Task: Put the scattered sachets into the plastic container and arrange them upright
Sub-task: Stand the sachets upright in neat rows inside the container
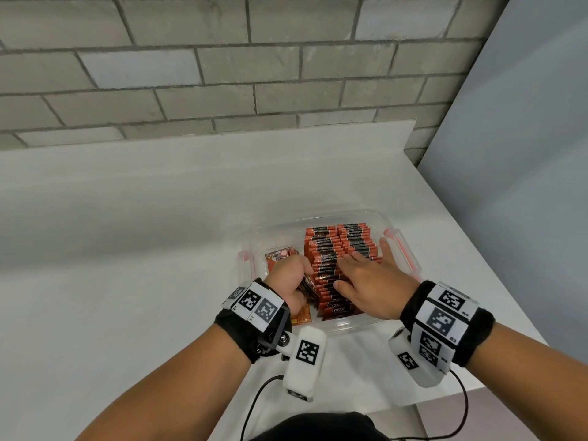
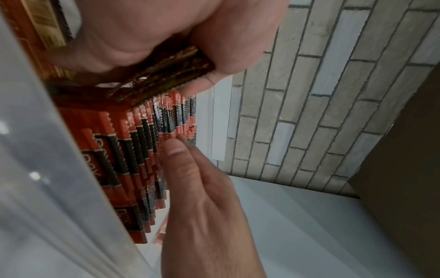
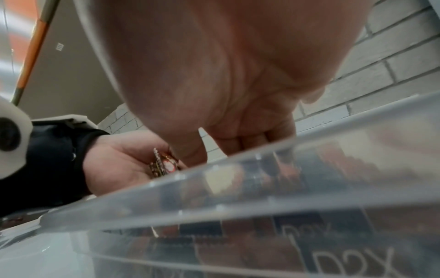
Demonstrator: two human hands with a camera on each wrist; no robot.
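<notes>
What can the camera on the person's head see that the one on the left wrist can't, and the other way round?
Only the head view shows the whole clear plastic container on the white table, its orange side clips, both wrist bands, and a sachet lying flat in the container's left part.

Only the left wrist view shows, close up, the serrated ends of the small bundle of sachets that the left hand grips.

Both show the upright rows of orange and black sachets, the right hand resting flat on them, and the brick wall.

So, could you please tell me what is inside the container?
The container holds two upright sachet rows, loose sachets at left. Both hands cover part; its floor is hidden.
</notes>
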